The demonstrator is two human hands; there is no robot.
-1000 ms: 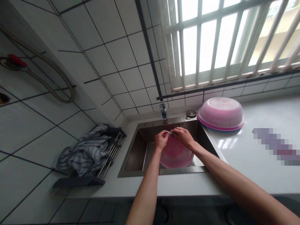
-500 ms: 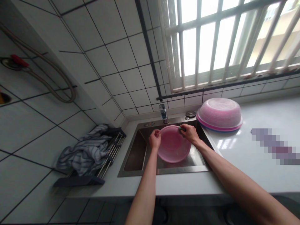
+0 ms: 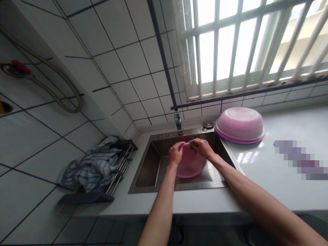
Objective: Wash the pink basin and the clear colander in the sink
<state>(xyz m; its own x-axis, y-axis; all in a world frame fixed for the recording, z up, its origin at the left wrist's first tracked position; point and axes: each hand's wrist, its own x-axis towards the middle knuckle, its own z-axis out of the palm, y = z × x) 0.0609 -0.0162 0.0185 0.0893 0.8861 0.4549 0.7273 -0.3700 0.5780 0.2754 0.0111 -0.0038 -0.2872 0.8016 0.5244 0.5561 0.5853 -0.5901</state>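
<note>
A pink plastic basin (image 3: pixel 191 167) is tilted inside the stainless steel sink (image 3: pixel 146 171), its inside facing me. My left hand (image 3: pixel 176 153) grips the basin's rim at the upper left, fingers over the edge. Pinched in my right hand (image 3: pixel 203 148) is a small dark green scrubbing pad (image 3: pixel 193 147), pressed against the top of the rim close to the left hand. Part of the pad is hidden by the fingers. The faucet (image 3: pixel 178 123) stands just behind the basin.
Upside-down pink basins (image 3: pixel 239 124) are stacked on the white counter (image 3: pixel 282 126) right of the sink. A drain strainer (image 3: pixel 208 125) lies on the sink's back ledge. To the left, a striped cloth (image 3: pixel 99 165) covers a rack (image 3: pixel 123 171). A barred window (image 3: pixel 230 51) is above.
My right hand has moved left along the rim with the pad, closer to my left hand. The left hand has shifted slightly right, and the basin has tilted and turned a little.
</note>
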